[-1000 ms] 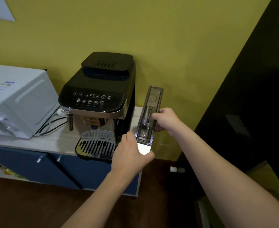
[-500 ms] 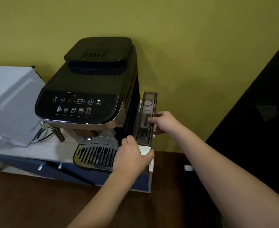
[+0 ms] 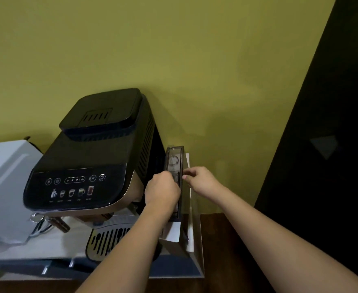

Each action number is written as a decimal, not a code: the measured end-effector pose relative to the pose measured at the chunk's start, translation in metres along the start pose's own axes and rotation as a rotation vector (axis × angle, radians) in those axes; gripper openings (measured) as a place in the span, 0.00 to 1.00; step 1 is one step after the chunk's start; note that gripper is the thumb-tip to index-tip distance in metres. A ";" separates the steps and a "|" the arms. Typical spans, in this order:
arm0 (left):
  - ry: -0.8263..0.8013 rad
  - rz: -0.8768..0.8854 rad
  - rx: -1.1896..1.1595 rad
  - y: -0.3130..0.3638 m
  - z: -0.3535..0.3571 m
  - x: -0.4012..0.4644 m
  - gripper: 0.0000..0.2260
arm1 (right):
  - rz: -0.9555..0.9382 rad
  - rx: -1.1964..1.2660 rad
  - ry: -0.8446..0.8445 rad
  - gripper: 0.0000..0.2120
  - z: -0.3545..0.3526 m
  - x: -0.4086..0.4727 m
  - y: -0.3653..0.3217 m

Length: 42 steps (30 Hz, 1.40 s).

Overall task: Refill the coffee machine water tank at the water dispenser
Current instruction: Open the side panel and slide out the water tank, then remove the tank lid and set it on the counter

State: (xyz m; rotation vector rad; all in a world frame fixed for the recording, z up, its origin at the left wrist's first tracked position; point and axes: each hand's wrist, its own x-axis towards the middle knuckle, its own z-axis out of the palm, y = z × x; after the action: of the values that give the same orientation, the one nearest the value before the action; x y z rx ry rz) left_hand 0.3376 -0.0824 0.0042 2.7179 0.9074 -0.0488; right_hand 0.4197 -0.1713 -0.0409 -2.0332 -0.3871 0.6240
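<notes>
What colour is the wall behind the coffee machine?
Plain olive-yellow wall, no pattern; head view shows it best.

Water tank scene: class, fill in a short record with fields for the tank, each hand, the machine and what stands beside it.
tank: water tank, upright at the right side of the coffee machine
left hand: left hand grips the tank's near left edge
right hand: right hand pinches its right rim
machine: black, on a white counter
beside it: white appliance to the left
</notes>
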 end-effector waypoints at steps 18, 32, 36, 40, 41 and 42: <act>0.953 0.364 -0.617 -0.031 -0.182 -0.085 0.05 | -0.799 0.280 0.406 0.04 -0.044 -0.140 -0.228; 0.894 0.235 -0.650 -0.329 -0.238 -0.046 0.05 | -0.723 0.260 0.133 0.01 0.226 -0.125 -0.343; 0.556 0.059 -0.576 -0.430 -0.183 -0.027 0.07 | -0.475 0.201 0.053 0.04 0.335 -0.090 -0.296; 0.197 -0.035 -0.440 -0.477 -0.122 0.007 0.12 | -0.062 0.282 0.002 0.07 0.400 -0.051 -0.230; 0.117 -0.029 -0.402 -0.479 -0.107 0.017 0.12 | 0.051 0.322 0.004 0.07 0.409 -0.042 -0.217; 0.044 -0.014 -0.347 -0.479 -0.093 0.028 0.12 | 0.161 0.359 0.020 0.07 0.415 -0.033 -0.203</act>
State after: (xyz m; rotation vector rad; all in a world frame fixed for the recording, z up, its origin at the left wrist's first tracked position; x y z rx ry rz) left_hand 0.0705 0.3254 -0.0284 2.3987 0.8568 0.1525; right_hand 0.1507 0.2062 -0.0345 -1.7335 -0.0893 0.7149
